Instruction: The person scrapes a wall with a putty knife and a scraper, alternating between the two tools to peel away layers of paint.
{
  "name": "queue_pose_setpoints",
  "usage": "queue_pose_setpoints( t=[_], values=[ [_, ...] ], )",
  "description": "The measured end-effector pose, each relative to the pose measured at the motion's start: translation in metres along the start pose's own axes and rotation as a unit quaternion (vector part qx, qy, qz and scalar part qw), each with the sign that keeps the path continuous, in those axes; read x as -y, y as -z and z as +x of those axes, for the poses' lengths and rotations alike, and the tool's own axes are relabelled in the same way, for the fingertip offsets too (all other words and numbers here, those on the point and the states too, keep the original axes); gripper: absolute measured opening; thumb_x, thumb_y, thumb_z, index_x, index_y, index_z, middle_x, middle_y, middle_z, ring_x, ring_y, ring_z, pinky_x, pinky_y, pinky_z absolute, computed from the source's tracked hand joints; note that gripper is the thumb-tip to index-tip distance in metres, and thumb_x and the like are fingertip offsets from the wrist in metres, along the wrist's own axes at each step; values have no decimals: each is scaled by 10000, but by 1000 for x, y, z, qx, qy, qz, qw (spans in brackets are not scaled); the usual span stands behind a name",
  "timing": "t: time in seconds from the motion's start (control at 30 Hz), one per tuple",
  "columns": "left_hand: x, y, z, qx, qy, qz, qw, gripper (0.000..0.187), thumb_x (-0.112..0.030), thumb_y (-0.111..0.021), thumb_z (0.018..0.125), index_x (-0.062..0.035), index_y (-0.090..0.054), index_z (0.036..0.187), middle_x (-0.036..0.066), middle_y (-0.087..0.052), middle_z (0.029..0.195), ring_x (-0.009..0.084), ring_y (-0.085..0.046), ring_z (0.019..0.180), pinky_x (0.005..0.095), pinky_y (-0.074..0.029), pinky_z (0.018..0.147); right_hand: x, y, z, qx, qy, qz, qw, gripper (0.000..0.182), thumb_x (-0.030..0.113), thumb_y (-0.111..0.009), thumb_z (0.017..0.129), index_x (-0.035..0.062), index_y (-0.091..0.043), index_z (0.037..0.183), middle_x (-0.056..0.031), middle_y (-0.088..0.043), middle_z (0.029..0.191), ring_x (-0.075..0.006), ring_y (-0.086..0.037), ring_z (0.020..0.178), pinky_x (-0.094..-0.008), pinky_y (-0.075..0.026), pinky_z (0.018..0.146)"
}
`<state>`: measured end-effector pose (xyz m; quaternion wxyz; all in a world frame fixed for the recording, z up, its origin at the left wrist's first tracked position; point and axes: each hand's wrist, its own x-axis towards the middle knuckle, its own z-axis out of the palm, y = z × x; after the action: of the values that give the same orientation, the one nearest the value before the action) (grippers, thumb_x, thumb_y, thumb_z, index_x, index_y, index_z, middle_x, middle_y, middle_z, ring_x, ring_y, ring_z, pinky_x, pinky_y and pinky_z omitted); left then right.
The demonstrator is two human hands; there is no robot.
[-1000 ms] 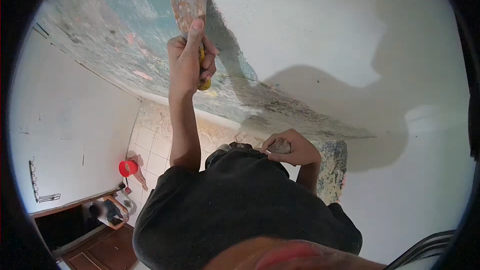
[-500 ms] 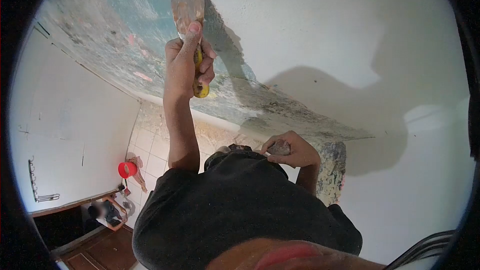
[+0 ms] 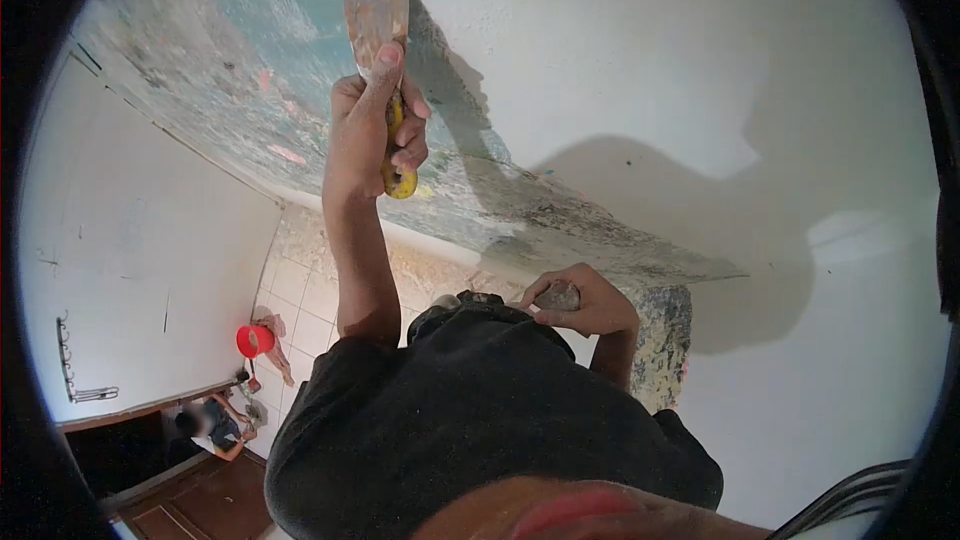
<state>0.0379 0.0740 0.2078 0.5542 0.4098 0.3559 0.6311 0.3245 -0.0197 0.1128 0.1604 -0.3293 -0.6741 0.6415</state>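
My left hand (image 3: 360, 135) is raised against the wall, its fingers wrapped round the yellow handle of a scraper (image 3: 376, 15). The thumb presses on the lower part of the broad, stained metal blade. At the boundary between scraped blue-green wall (image 3: 300, 30) and smooth white paint (image 3: 620, 40), the blade's top edge meets the surface or lies very close to it. Lower down, near my waist, my right hand (image 3: 603, 305) is closed round a grey, stone-like lump (image 3: 558, 296). Part of that lump is hidden by the fingers.
A rough, patchy wall corner (image 3: 665, 345) stands beside my right arm. On the tiled floor (image 3: 308, 290) at the lower left is a red bucket (image 3: 254, 341). Another person (image 3: 222, 425) is near a brown door (image 3: 205, 500). Dark cables (image 3: 850, 495) run at the lower right.
My left hand and the scraper have shifted very slightly, the handle's end sinking a little. My right hand keeps its hold on the lump in nearly the same place.
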Motion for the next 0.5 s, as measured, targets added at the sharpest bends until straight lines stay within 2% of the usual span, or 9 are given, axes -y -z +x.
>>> queue_pose_setpoints(
  t=[0.1,0.2,0.3,0.4,0.5],
  values=[
    [5,3,-3,-14,18,20,1000,568,-480,-560,956,-38,-540,600,1,-373,438,84,-347,310,239,-278,299,2,-2,0,10,27,-12,1000,213,101,-726,804,60,-705,1012,-81,-711,997,-189,-651,942,-349,-484,878],
    [2,-3,-1,-38,3,30,999,509,-445,-549,972,-75,-531,623,-10,-356,431,75,-305,302,242,-248,293,-3,-3,3,-21,94,-42,995,210,130,-763,806,50,-716,995,-49,-702,828,-115,-630,741,-286,-486,683],
    [4,-2,2,-17,-11,-4,1000,507,-443,-553,970,-74,-533,623,-11,-357,430,77,-306,301,242,-248,292,7,-2,0,-3,-9,-13,1000,231,89,-723,798,58,-702,1026,-88,-711,997,-194,-653,947,-351,-486,890],
    [20,4,4,3,-16,-27,1000,512,-444,-550,971,-70,-538,621,-12,-352,425,78,-305,299,243,-244,293,1,1,-1,8,51,-35,998,245,101,-737,794,52,-700,1031,-90,-710,994,-194,-655,938,-355,-490,880],
    [15,1,14,17,-52,-21,998,518,-442,-543,974,-66,-541,619,-7,-351,418,80,-306,296,245,-247,291,-11,-5,1,-44,82,3,996,223,159,-766,810,56,-717,1000,-44,-700,802,-113,-622,697,-290,-489,653]
  ],
)
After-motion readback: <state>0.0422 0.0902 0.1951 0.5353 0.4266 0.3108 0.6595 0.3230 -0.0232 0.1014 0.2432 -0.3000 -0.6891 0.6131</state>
